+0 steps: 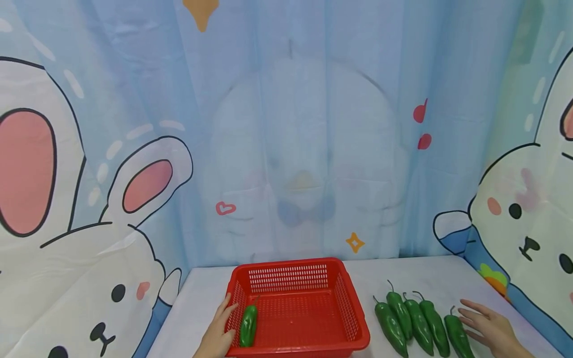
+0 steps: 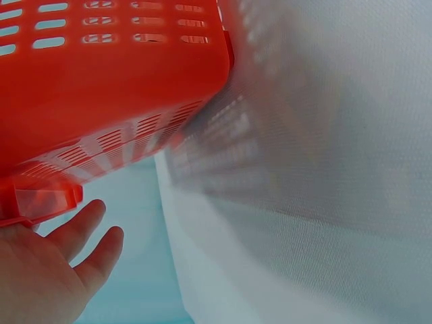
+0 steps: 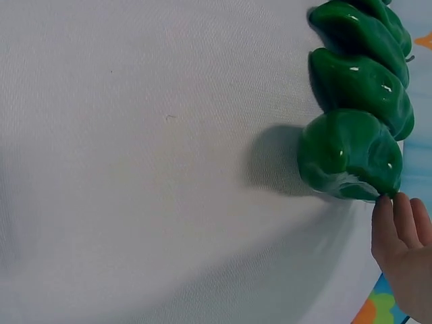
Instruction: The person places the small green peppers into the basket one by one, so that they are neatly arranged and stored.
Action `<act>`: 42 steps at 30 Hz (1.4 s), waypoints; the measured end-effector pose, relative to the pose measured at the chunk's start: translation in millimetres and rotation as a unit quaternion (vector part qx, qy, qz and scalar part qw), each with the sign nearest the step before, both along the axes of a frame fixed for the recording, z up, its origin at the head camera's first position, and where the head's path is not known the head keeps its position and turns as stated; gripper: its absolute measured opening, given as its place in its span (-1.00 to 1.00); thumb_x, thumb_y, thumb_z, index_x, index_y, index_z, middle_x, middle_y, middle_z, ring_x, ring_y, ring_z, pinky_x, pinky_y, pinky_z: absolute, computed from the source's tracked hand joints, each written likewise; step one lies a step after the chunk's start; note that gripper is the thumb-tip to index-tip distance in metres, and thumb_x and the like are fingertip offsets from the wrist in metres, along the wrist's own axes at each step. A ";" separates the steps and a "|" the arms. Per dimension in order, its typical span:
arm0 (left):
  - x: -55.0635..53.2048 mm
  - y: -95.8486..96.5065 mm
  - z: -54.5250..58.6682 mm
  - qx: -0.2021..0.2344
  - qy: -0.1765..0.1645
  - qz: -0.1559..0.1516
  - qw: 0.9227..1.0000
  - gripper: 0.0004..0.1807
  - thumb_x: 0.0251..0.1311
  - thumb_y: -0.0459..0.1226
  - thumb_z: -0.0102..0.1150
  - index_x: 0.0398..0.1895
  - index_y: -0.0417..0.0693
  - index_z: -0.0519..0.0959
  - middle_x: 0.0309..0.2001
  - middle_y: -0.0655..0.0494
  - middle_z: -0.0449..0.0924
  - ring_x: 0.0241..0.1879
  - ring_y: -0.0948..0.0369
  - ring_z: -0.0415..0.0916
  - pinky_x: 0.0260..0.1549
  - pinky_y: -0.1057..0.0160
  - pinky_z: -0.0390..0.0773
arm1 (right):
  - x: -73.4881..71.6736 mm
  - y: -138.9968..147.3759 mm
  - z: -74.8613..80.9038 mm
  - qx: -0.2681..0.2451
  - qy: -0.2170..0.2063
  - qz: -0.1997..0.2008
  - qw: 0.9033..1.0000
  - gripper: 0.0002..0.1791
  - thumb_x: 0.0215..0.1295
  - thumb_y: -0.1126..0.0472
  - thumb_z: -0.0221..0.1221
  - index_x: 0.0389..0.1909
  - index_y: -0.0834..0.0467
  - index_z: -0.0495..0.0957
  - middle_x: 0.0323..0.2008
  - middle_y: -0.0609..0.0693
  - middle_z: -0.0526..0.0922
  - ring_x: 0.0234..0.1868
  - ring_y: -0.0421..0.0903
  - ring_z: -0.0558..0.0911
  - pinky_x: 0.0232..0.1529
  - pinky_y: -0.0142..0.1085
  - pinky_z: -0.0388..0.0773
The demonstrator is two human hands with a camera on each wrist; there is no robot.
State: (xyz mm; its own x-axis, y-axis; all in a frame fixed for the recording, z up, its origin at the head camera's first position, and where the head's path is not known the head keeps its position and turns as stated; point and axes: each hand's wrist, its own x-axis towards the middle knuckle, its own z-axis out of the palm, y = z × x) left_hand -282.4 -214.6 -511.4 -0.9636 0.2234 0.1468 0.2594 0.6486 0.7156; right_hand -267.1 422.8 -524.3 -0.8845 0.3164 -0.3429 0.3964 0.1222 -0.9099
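While the outermost green pepper lies on the white table at the right end of a row, its stem points away from the person, towards the blue curtain, and its long axis runs towards the person, slanting a little to the right, with the near end cut off by the head view's lower edge. In the right wrist view it appears almost end-on, its blunt end facing the camera. Just to its left, four more green peppers lie side by side on nearly the same slant, stems also at the far end.

The right hand is beside the outermost pepper, fingers extended and slightly parted, closed round nothing; the fingertips reach its right side, though whether they actually touch is hard to tell.

To the left stands a red basket with slotted walls. Inside it, near the left wall, a single green pepper lies lengthwise, stem towards the curtain and leaning slightly right, body towards the person. The left hand is at the basket's left rim with relaxed, spread fingers; in the left wrist view two straight fingers show outside the wall, close to the rim
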 end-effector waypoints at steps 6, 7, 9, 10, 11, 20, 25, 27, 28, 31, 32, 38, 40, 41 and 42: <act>0.0 0.0 2.7 0.002 0.001 -0.003 1.000 -0.28 -0.02 -0.49 0.06 0.36 -0.31 0.34 0.52 -0.24 -0.06 0.43 -0.30 -0.02 0.21 -0.32 0.26 | -20.1 16.4 -31.3 0.014 -0.016 -0.017 1.000 -0.20 0.34 0.21 0.15 0.46 0.44 0.03 0.36 0.54 0.11 0.12 0.45 0.44 -0.22 0.02 0.63; -0.3 0.0 2.7 0.002 -0.001 -0.004 1.000 -0.28 -0.02 -0.49 0.06 0.36 -0.31 0.34 0.52 -0.24 -0.06 0.43 -0.31 -0.02 0.20 -0.32 0.26 | -21.0 16.8 -34.0 0.019 -0.018 -0.015 1.000 -0.19 0.35 0.17 0.17 0.46 0.44 0.03 0.34 0.54 0.15 0.18 0.48 0.37 -0.22 0.03 0.63; -0.3 -0.1 2.3 0.002 0.000 -0.005 1.000 -0.28 -0.02 -0.49 0.06 0.36 -0.32 0.34 0.52 -0.24 -0.06 0.43 -0.31 -0.03 0.20 -0.33 0.25 | -23.1 16.9 -38.7 0.035 -0.021 -0.015 0.999 -0.16 0.34 0.10 0.21 0.45 0.43 0.06 0.27 0.55 0.26 0.19 0.49 0.34 -0.25 0.02 0.62; -0.5 -0.1 2.0 0.001 0.000 -0.006 1.000 -0.28 -0.02 -0.49 0.06 0.36 -0.32 0.34 0.52 -0.24 -0.06 0.43 -0.31 -0.03 0.20 -0.33 0.25 | -24.0 16.6 -40.6 0.045 -0.022 -0.014 0.999 -0.17 0.34 0.09 0.21 0.44 0.43 0.07 0.23 0.55 0.31 0.19 0.49 0.34 -0.25 0.03 0.62; -0.7 -0.2 1.6 0.002 0.000 -0.006 1.000 -0.28 -0.02 -0.50 0.06 0.36 -0.32 0.34 0.52 -0.24 -0.06 0.43 -0.32 -0.04 0.20 -0.33 0.25 | -25.2 16.2 -42.6 0.055 -0.023 -0.015 0.998 -0.17 0.34 0.07 0.20 0.44 0.43 0.08 0.21 0.55 0.34 0.18 0.49 0.35 -0.25 0.03 0.62; -2.0 -0.2 -1.4 -0.003 0.004 0.001 1.000 -0.28 -0.03 -0.49 0.06 0.36 -0.28 0.36 0.52 -0.21 -0.04 0.43 -0.28 -0.01 0.20 -0.35 0.24 | -32.7 7.8 -57.5 0.123 -0.035 -0.031 0.991 -0.26 0.37 0.04 0.14 0.41 0.38 0.16 0.25 0.54 0.27 0.14 0.46 0.39 -0.20 0.07 0.60; -1.3 -0.9 -1.9 -0.007 0.016 0.000 1.000 -0.28 -0.04 -0.51 0.06 0.35 -0.28 0.36 0.52 -0.21 -0.03 0.44 -0.27 -0.01 0.20 -0.34 0.24 | -34.1 5.2 -63.4 0.162 -0.031 -0.033 0.986 -0.29 0.36 0.06 0.15 0.38 0.37 0.21 0.25 0.51 0.31 0.12 0.44 0.41 -0.18 0.03 0.58; -1.1 -1.1 -1.7 -0.008 0.018 -0.001 1.000 -0.28 -0.04 -0.51 0.06 0.35 -0.29 0.36 0.52 -0.22 -0.03 0.43 -0.28 -0.01 0.20 -0.34 0.24 | -34.2 4.6 -64.8 0.167 -0.027 -0.033 0.985 -0.29 0.34 0.08 0.18 0.38 0.37 0.22 0.25 0.50 0.31 0.15 0.46 0.37 -0.12 0.10 0.54; -1.1 -1.1 -1.8 -0.008 0.017 -0.002 1.000 -0.28 -0.04 -0.51 0.06 0.35 -0.29 0.36 0.52 -0.22 -0.03 0.43 -0.29 -0.01 0.20 -0.35 0.24 | -33.9 4.4 -65.2 0.166 -0.027 -0.033 0.985 -0.29 0.33 0.09 0.19 0.38 0.36 0.22 0.26 0.50 0.31 0.16 0.47 0.35 -0.08 0.14 0.52; -1.6 -1.0 -1.7 -0.009 0.007 0.000 1.000 -0.28 -0.04 -0.50 0.05 0.36 -0.29 0.35 0.52 -0.22 -0.04 0.44 -0.29 -0.02 0.20 -0.35 0.24 | -33.1 4.9 -66.6 0.170 -0.022 -0.025 0.985 -0.26 0.28 0.12 0.23 0.38 0.36 0.23 0.28 0.50 0.29 0.19 0.50 0.29 0.01 0.23 0.44; -1.6 -1.0 -1.3 -0.009 0.004 0.000 1.000 -0.28 -0.04 -0.49 0.05 0.36 -0.29 0.35 0.52 -0.22 -0.04 0.43 -0.29 -0.02 0.20 -0.36 0.24 | -32.8 5.1 -66.8 0.170 -0.021 -0.021 0.985 -0.25 0.27 0.13 0.25 0.38 0.37 0.23 0.28 0.50 0.28 0.20 0.50 0.28 0.02 0.24 0.42; -0.5 0.1 1.0 -0.007 0.002 0.004 1.000 -0.27 -0.03 -0.48 0.05 0.36 -0.28 0.35 0.52 -0.21 -0.04 0.43 -0.29 -0.02 0.18 -0.36 0.25 | -31.4 7.5 -70.5 0.165 -0.010 -0.004 0.986 -0.16 0.14 0.15 0.33 0.38 0.41 0.23 0.26 0.50 0.32 0.18 0.53 0.27 0.05 0.29 0.37; -0.2 0.5 1.5 -0.008 0.003 0.006 1.000 -0.28 -0.03 -0.48 0.05 0.36 -0.26 0.36 0.52 -0.20 -0.03 0.44 -0.28 -0.02 0.19 -0.35 0.26 | -31.8 8.2 -72.2 0.163 -0.009 -0.004 0.987 -0.12 0.11 0.13 0.36 0.38 0.41 0.22 0.25 0.50 0.33 0.18 0.53 0.26 0.06 0.31 0.35; -0.1 0.6 1.5 -0.008 0.004 0.006 1.000 -0.28 -0.03 -0.48 0.05 0.36 -0.26 0.36 0.52 -0.20 -0.03 0.44 -0.28 -0.02 0.18 -0.35 0.26 | -32.3 8.3 -72.6 0.161 -0.010 -0.005 0.987 -0.11 0.10 0.12 0.37 0.38 0.41 0.22 0.26 0.50 0.32 0.19 0.53 0.26 0.06 0.32 0.34; -0.1 0.5 1.2 -0.010 0.005 0.006 1.000 -0.28 -0.03 -0.49 0.05 0.36 -0.26 0.36 0.52 -0.20 -0.03 0.44 -0.29 -0.02 0.18 -0.35 0.26 | -32.7 8.6 -73.6 0.160 -0.010 -0.003 0.987 -0.10 0.10 0.11 0.38 0.39 0.41 0.22 0.27 0.50 0.31 0.19 0.53 0.25 0.07 0.33 0.32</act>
